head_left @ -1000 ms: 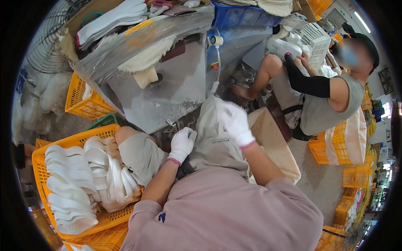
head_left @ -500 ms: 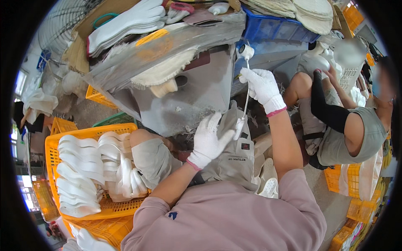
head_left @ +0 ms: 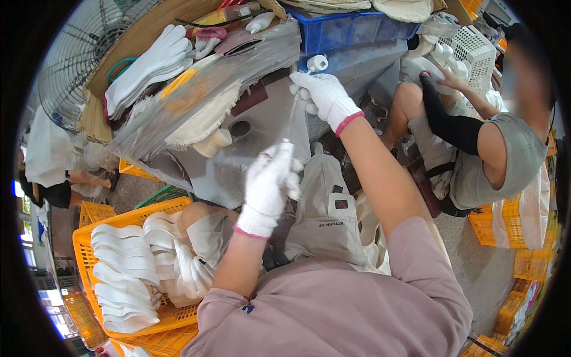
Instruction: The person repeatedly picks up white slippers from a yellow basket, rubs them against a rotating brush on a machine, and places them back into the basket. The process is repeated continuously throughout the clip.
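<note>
Both of my hands wear white knitted gloves with pink cuffs. My right hand point(head_left: 324, 98), raised in front of the grey machine housing point(head_left: 256, 146), has its fingers closed round the upper part of a thin metal rod point(head_left: 292, 116). A white rounded piece point(head_left: 317, 63) with a dark opening sits just beyond those fingers, at the rod's upper end. Lower and to the left, my left hand point(head_left: 266, 187) is wrapped round the white handle-like end point(head_left: 286, 146) of the same rod. The fingers hide most of that end. The rod slants between the two hands.
At left, a yellow basket point(head_left: 83, 262) holds several curved white pieces point(head_left: 122, 262). Cloth wheels, gloves point(head_left: 148, 65) and a small white bottle point(head_left: 260, 22) lie atop the housing. A blue crate point(head_left: 357, 35) stands behind. A co-worker point(head_left: 499, 154) sits close at right.
My left hand has gone from open beside the rod's lower end to gripping it. Rod and right hand have moved left in the picture, and the view has shifted.
</note>
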Demonstrator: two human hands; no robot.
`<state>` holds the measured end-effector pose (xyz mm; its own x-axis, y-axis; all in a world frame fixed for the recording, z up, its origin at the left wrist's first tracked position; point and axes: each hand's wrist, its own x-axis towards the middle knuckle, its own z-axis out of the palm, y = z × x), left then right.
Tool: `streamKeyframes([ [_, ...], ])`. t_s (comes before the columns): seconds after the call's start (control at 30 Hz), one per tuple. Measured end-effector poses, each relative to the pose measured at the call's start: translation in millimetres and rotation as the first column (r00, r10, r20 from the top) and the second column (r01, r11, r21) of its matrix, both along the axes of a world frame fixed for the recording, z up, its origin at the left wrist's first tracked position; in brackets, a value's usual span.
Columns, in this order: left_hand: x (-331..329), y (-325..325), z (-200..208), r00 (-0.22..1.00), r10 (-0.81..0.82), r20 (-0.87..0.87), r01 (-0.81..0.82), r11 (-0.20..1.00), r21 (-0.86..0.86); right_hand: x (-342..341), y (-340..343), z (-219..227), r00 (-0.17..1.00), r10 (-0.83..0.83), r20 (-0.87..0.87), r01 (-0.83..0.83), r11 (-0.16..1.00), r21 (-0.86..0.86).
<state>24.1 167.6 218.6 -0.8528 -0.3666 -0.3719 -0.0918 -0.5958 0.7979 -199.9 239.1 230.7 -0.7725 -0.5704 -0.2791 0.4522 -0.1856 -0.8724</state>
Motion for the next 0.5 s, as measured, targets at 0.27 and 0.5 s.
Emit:
streamKeyframes([
  [0.27,1.7,-49.2,34.2,0.953,0.302,-0.036,-0.219,0.597,-0.772,-1.1,-28.8,8.4,0.999,0.021,-0.025,-0.020,1.000,0.022],
  [0.5,11.7,-55.8,25.4,0.930,0.321,-0.178,-0.367,0.820,-0.439,65.2,7.4,35.6,0.903,0.355,-0.242,-0.274,0.910,0.311],
])
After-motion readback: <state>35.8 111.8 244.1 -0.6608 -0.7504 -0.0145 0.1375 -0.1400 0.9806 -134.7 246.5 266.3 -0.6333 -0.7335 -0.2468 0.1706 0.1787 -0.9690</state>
